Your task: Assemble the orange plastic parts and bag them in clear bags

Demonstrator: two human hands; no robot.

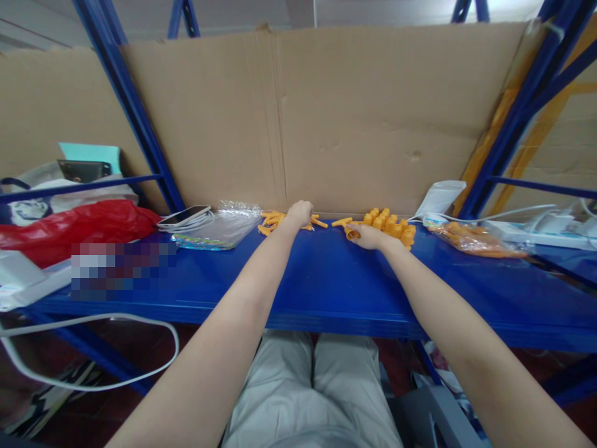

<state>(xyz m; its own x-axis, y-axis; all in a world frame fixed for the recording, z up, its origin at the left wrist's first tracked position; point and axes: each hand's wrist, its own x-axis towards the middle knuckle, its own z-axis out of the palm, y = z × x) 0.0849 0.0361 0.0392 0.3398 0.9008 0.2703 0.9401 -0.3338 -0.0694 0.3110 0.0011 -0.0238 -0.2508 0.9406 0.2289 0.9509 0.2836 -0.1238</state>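
My left hand [301, 213] reaches to the back of the blue shelf, its fingers curled closed among thin orange plastic pieces [272, 225]. What those fingers hold, if anything, is hidden. To the right, my right hand [370, 237] grips a hollow orange plastic piece [352, 234], whose round open end faces me. A slim orange part [342, 222] shows just beyond its fingers; whether the two are joined I cannot tell. Beside and behind this hand stands a cluster of orange knobbed plastic pieces [384, 221].
Cardboard [345, 118] backs the blue shelf [336, 286]. On the left lie clear plastic bags [228, 229], a phone [185, 216] with a white cable, and a red bag [84, 227]. A bag of orange pieces [480, 239] and a white power strip [536, 233] sit right.
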